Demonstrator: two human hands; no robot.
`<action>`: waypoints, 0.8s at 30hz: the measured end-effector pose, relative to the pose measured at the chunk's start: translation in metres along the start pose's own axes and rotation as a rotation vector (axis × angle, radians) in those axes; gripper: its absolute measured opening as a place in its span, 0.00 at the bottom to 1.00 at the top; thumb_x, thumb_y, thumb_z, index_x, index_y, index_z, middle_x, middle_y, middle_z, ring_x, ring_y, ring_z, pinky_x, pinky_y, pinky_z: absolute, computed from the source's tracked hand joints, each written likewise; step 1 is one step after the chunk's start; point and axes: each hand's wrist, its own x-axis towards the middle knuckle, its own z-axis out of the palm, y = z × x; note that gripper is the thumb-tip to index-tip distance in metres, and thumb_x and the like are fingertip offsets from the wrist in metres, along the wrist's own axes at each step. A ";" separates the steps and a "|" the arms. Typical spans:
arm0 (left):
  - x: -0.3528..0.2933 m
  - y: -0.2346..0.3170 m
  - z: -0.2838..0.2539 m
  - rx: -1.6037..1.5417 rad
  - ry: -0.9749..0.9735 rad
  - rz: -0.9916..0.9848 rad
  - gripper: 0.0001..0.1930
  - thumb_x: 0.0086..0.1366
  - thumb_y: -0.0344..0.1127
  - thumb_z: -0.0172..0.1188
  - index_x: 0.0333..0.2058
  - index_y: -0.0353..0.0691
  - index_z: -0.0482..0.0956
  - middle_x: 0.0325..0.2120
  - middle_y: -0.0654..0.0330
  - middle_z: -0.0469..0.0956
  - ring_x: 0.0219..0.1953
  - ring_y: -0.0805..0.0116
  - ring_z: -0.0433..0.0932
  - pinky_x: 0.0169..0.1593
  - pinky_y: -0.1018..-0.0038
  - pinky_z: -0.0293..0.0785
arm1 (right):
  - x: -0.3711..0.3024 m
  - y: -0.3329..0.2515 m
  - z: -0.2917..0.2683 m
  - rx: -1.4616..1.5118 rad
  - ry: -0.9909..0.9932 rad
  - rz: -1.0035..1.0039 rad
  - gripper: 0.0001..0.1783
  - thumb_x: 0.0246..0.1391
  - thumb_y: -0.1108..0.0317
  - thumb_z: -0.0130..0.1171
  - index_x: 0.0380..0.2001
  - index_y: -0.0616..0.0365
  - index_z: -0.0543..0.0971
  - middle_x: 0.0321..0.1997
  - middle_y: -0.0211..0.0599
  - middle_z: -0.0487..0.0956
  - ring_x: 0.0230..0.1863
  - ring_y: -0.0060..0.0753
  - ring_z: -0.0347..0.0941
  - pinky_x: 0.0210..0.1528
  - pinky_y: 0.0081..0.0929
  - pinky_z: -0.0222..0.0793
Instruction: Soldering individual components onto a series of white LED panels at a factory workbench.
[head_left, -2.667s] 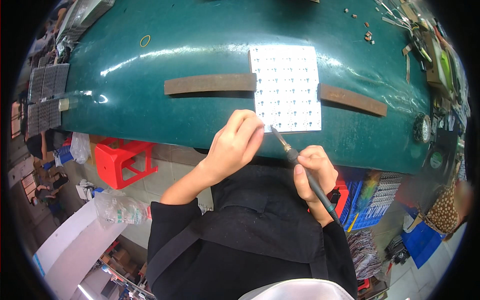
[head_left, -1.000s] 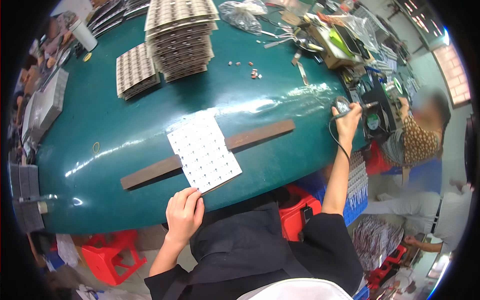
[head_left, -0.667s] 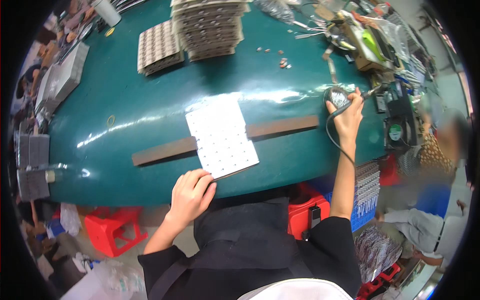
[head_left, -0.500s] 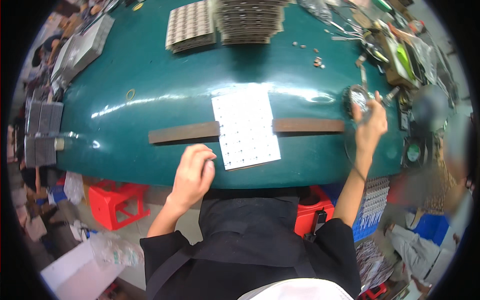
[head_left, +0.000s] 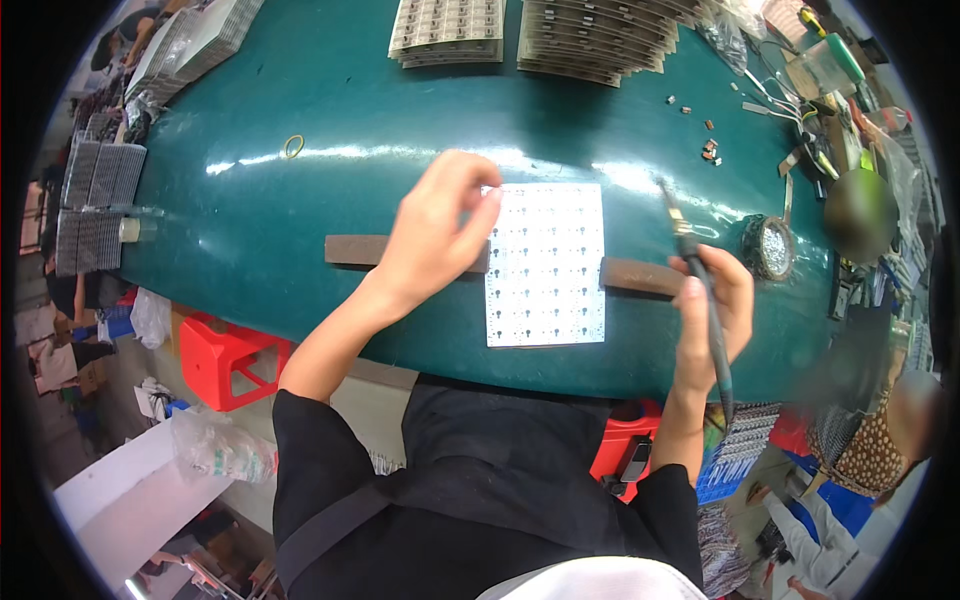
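A white circuit board panel (head_left: 545, 265) with rows of small dark marks lies mid-table, bridging the gap between a brown bar (head_left: 352, 250) on the left and another brown bar (head_left: 640, 276) on the right. My left hand (head_left: 440, 225) reaches over the left bar, thumb and forefinger pinched at the panel's far left corner. Whether they grip the panel or something tiny cannot be made out. In my right hand (head_left: 718, 310) is a soldering iron (head_left: 712, 320), its tip pointing away from me, right of the panel and apart from it.
A round dish with silvery filling (head_left: 768, 248) stands right of the iron. Beyond it lie tools and wires. Several small copper-coloured parts (head_left: 710, 150) dot the far right. Stacked panels (head_left: 447, 30) stand at the back, grey stacks (head_left: 100, 180) at left. A yellow ring (head_left: 293, 146) lies far left.
My right hand has come away from the round dish toward the panel and now holds up the soldering iron. My left hand has moved forward to the panel's far corner. The view has shifted.
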 end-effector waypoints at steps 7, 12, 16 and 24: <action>0.017 -0.016 0.030 0.301 -0.128 0.060 0.06 0.61 0.26 0.57 0.36 0.37 0.71 0.33 0.54 0.74 0.38 0.54 0.76 0.41 0.63 0.73 | 0.018 0.029 0.043 -0.010 -0.200 -0.092 0.09 0.51 0.80 0.62 0.37 0.71 0.78 0.36 0.40 0.80 0.29 0.17 0.73 0.31 0.15 0.68; 0.014 -0.020 0.035 0.326 -0.117 0.017 0.06 0.61 0.26 0.58 0.36 0.37 0.72 0.31 0.55 0.76 0.36 0.55 0.78 0.39 0.63 0.74 | 0.015 0.046 0.053 -0.090 -0.220 -0.121 0.10 0.47 0.80 0.64 0.35 0.68 0.80 0.31 0.41 0.81 0.23 0.18 0.72 0.26 0.15 0.67; 0.013 -0.024 0.039 0.318 -0.068 0.048 0.06 0.60 0.25 0.59 0.35 0.36 0.72 0.30 0.55 0.77 0.34 0.56 0.79 0.37 0.64 0.75 | 0.019 0.041 0.058 -0.169 -0.247 -0.194 0.10 0.45 0.80 0.64 0.34 0.67 0.80 0.31 0.42 0.81 0.22 0.23 0.73 0.24 0.18 0.67; 0.014 -0.025 0.041 0.335 -0.033 0.086 0.05 0.58 0.25 0.60 0.32 0.37 0.72 0.27 0.57 0.75 0.31 0.58 0.77 0.36 0.65 0.74 | 0.018 0.044 0.059 -0.173 -0.257 -0.131 0.10 0.45 0.80 0.65 0.34 0.68 0.80 0.31 0.44 0.82 0.24 0.23 0.76 0.25 0.18 0.69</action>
